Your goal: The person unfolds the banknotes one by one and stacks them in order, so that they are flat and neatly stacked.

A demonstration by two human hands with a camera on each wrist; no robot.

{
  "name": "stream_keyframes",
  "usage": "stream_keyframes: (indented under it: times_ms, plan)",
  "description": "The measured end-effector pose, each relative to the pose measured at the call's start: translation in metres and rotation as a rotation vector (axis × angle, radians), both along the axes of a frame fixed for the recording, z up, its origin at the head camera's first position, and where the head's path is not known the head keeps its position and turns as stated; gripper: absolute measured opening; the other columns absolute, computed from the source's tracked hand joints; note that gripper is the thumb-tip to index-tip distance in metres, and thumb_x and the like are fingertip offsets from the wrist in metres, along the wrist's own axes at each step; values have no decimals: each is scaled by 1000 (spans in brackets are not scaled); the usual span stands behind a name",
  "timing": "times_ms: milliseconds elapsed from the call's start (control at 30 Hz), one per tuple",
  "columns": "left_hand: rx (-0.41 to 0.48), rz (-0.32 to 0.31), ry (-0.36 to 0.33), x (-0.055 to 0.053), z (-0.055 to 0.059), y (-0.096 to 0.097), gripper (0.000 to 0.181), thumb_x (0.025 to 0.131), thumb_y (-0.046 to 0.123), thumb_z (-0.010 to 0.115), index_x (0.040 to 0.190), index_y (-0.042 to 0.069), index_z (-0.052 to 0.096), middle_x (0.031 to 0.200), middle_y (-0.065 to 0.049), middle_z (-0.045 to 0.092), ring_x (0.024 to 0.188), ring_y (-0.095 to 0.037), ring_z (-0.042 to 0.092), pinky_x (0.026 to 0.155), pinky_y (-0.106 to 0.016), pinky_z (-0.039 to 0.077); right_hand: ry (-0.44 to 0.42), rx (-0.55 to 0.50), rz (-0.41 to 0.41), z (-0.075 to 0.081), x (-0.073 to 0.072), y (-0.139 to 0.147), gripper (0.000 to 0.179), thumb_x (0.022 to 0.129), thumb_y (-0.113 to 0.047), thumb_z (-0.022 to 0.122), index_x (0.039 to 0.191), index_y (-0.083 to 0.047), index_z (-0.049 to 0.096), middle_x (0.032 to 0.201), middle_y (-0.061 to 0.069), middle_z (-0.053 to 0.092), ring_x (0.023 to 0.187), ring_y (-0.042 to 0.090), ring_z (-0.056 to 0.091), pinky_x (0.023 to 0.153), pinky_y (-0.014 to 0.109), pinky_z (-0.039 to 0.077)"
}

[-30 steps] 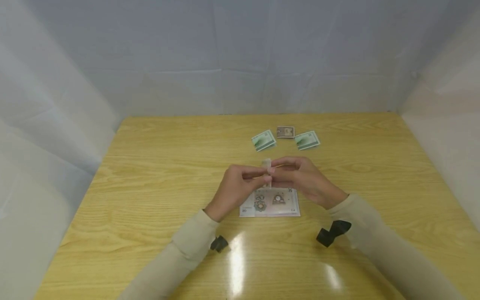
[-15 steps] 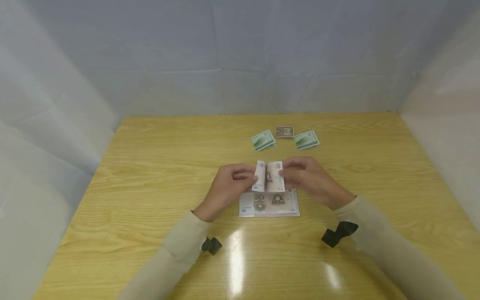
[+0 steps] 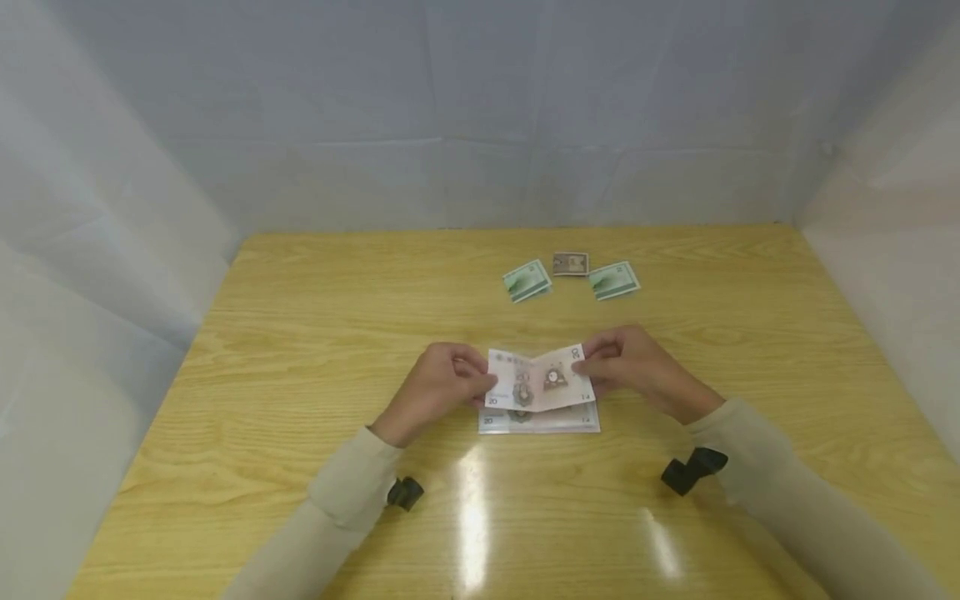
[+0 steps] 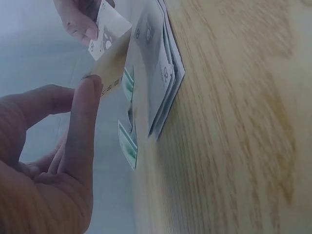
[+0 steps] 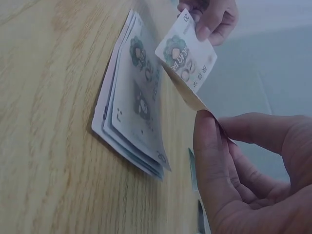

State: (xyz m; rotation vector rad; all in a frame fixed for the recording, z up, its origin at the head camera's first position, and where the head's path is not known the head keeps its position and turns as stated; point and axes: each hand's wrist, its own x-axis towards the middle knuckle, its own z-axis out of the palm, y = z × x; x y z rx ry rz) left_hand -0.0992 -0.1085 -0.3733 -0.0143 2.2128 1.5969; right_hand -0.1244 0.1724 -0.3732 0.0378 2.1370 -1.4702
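Observation:
A pale banknote (image 3: 506, 375) printed with 20 is stretched between my two hands, with a crease down its middle. My left hand (image 3: 442, 383) pinches its left end between thumb and fingers. At the opposite end, the thumb and fingers of my right hand (image 3: 641, 371) do the same. Just below the held note, a small stack of similar banknotes (image 3: 540, 425) lies flat on the table, partly covered by it in the head view. Loose, uneven edges of the stack show in the right wrist view, where the top note (image 5: 134, 102) curls up slightly.
Farther back on the wooden table (image 3: 337, 333) lie two folded green notes (image 3: 527, 281) and, between them, a folded brown note (image 3: 571, 264). Pale sheeting (image 3: 480, 117) hangs behind the table and at both sides.
The banknote was folded narrow between my fingers; it has opened out to nearly full width. My hands have moved apart and slightly nearer to me.

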Motion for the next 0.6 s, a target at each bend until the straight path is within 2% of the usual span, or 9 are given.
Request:
stream_keyframes:
  times_ms: [233, 600]
  plan:
    - [-54, -19, -18, 1, -3, -3, 18, 88, 0, 74, 104, -5, 67, 86, -11, 74, 75, -24, 73, 70, -36, 64, -5, 29, 29, -9, 1, 7, 27, 90, -10, 77, 108, 5, 65, 103, 18, 68, 86, 24, 70, 78, 36, 63]
    - [-161, -78, -23, 1, -11, -5, 15, 87, 4, 77, 98, -3, 69, 84, -10, 72, 70, -21, 72, 65, -31, 63, 49, 108, 63, -22, 5, 6, 25, 86, -9, 81, 98, 6, 66, 85, 15, 68, 68, 20, 68, 65, 33, 63]
